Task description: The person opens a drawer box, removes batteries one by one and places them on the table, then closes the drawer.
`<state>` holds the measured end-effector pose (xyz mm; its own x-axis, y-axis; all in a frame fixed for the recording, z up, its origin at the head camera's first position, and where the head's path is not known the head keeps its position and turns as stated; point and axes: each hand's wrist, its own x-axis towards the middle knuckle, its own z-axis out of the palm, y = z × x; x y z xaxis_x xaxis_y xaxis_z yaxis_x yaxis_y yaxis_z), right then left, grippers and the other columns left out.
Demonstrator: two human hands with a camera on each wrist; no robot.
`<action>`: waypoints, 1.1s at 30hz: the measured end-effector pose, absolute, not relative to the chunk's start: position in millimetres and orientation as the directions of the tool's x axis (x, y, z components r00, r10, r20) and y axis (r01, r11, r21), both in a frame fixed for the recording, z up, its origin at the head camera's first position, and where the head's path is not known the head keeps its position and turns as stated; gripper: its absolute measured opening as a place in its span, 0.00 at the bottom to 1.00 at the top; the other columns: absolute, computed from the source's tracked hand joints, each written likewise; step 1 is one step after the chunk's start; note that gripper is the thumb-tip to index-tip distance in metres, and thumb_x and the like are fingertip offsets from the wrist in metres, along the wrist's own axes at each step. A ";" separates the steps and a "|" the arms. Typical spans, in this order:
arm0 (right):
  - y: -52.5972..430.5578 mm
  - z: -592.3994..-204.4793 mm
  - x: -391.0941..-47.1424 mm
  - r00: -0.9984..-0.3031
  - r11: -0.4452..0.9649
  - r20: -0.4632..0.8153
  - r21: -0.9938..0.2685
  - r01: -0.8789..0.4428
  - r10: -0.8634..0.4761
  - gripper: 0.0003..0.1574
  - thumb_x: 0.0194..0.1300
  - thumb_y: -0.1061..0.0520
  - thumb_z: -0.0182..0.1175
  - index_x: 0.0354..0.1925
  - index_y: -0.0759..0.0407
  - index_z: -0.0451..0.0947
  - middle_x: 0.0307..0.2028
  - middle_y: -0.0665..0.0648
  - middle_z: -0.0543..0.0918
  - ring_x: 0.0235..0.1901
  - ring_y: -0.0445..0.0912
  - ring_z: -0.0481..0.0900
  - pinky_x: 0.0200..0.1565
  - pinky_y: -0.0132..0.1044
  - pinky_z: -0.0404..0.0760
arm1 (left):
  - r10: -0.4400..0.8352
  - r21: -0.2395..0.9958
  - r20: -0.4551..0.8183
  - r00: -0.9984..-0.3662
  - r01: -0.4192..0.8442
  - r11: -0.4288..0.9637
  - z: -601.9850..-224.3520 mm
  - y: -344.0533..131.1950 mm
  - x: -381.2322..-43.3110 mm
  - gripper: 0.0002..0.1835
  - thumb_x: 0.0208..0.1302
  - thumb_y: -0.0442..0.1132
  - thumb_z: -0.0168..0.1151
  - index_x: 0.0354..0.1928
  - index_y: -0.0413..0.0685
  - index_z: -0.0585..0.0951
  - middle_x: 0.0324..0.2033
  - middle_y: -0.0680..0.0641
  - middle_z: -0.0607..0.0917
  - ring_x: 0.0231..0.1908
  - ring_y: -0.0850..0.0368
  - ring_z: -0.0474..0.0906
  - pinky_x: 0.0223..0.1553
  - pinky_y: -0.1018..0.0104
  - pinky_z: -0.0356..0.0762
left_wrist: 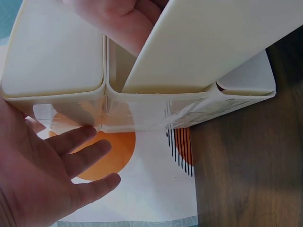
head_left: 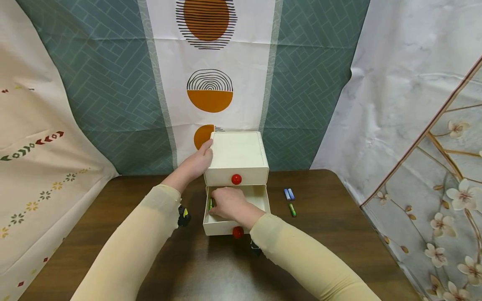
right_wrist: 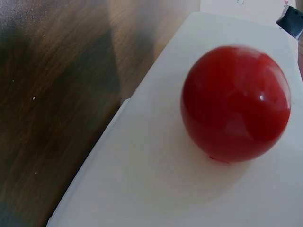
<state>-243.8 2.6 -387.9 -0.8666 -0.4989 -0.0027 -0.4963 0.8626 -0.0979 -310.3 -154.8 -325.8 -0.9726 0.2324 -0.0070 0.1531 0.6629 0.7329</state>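
Observation:
A white drawer cabinet (head_left: 237, 150) with red knobs stands on the table. My left hand (head_left: 196, 164) rests against its left side near the top edge. Its fingers are stretched out along the wall in the left wrist view. The lower drawer (head_left: 220, 228) in the head view is pulled out. Inside it, at the left wall, my right hand (head_left: 230, 203) pinches a small green battery (head_left: 211, 203) between curled fingers and thumb; most of the battery is hidden. The right wrist view is filled by the drawer front and its red knob (right_wrist: 236, 104).
Right of the cabinet, two blue batteries (head_left: 289, 194) lie side by side, with a green battery (head_left: 292, 210) nearer me. The upper drawer (head_left: 222, 177) is shut. Patterned cloths hang behind and at both sides of the dark wooden table (head_left: 320, 234).

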 end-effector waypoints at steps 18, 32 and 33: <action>6.2 -385.4 -242.8 -0.862 0.852 -0.008 -0.153 -0.500 -0.507 0.15 0.64 0.42 0.81 0.36 0.47 0.87 0.28 0.44 0.81 0.34 0.43 0.79 0.35 0.43 0.81 | 0.243 0.730 -0.003 -0.970 0.164 0.664 -325.3 -154.1 -309.6 0.37 0.90 0.59 0.25 0.92 0.59 0.40 0.89 0.44 0.45 0.86 0.38 0.47 0.84 0.40 0.46; 18.8 -380.0 -238.2 -0.845 0.820 0.043 -0.220 -0.529 -0.533 0.12 0.64 0.47 0.78 0.30 0.46 0.83 0.22 0.43 0.79 0.30 0.42 0.77 0.31 0.40 0.74 | 0.239 0.731 -0.005 -0.971 0.160 0.664 -324.8 -154.2 -309.7 0.37 0.90 0.59 0.26 0.92 0.59 0.41 0.89 0.44 0.46 0.86 0.38 0.47 0.84 0.39 0.46; 19.5 -379.4 -237.7 -0.843 0.817 0.045 -0.225 -0.531 -0.536 0.11 0.65 0.47 0.78 0.31 0.46 0.84 0.23 0.42 0.79 0.30 0.42 0.78 0.31 0.40 0.75 | 0.239 0.731 -0.003 -0.971 0.161 0.663 -325.1 -154.0 -309.6 0.37 0.90 0.58 0.26 0.92 0.59 0.40 0.89 0.44 0.46 0.86 0.38 0.47 0.84 0.39 0.46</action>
